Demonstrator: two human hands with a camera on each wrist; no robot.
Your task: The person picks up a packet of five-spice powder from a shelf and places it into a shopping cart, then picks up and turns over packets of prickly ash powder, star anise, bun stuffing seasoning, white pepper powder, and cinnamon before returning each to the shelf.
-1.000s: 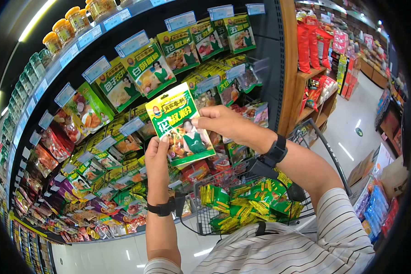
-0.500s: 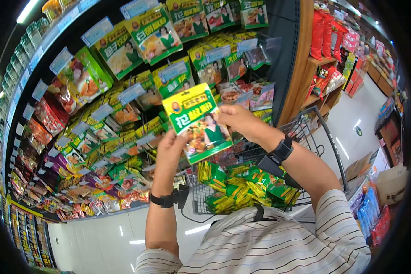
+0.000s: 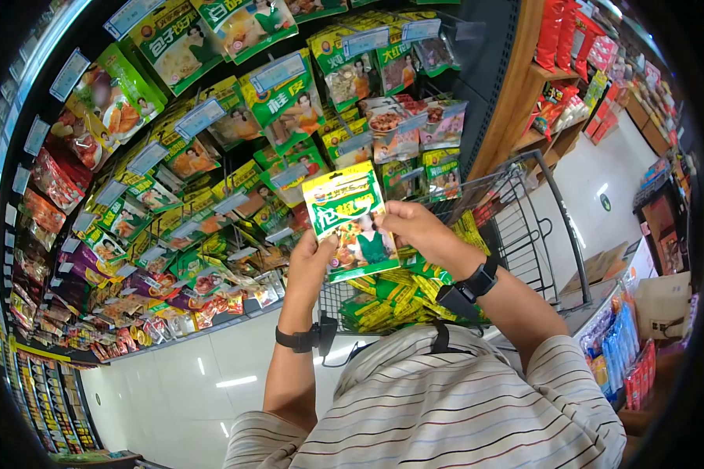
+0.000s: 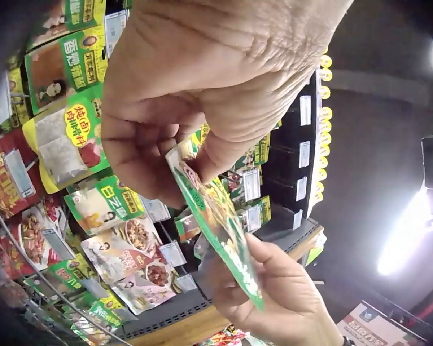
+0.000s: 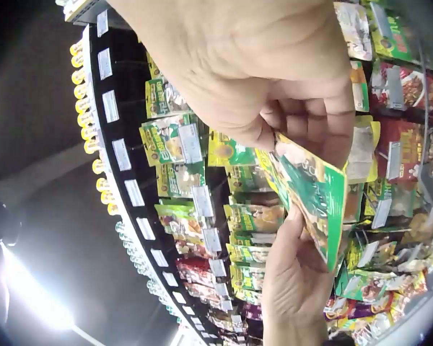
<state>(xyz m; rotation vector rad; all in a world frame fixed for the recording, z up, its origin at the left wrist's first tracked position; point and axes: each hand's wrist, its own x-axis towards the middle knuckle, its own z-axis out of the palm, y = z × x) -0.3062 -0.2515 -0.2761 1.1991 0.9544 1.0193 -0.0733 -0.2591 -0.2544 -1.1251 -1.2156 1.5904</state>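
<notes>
A green and yellow seasoning packet (image 3: 350,223), printed with Chinese characters and a figure in green, is held up by both hands in front of the body. My left hand (image 3: 309,270) pinches its lower left edge, the thumb on the printed front. At the right edge my right hand (image 3: 424,233) grips it between thumb and curled fingers. In the left wrist view the packet (image 4: 216,223) appears nearly edge-on. Behind and below it, a shopping cart (image 3: 516,234) holds a heap of similar green and yellow packets (image 3: 403,297), partly covered by the held one.
Hanging seasoning packets (image 3: 285,105) with price tags fill the rack ahead and to the left. A wooden shelf (image 3: 516,94) with red bags stands at the right, beside an aisle. Blue and red packaged goods (image 3: 622,336) are near the right side.
The view has tilted downward, so the rack sits higher in it. Both hands have brought the packet lower and closer to the body, over the cart, keeping their hold on it.
</notes>
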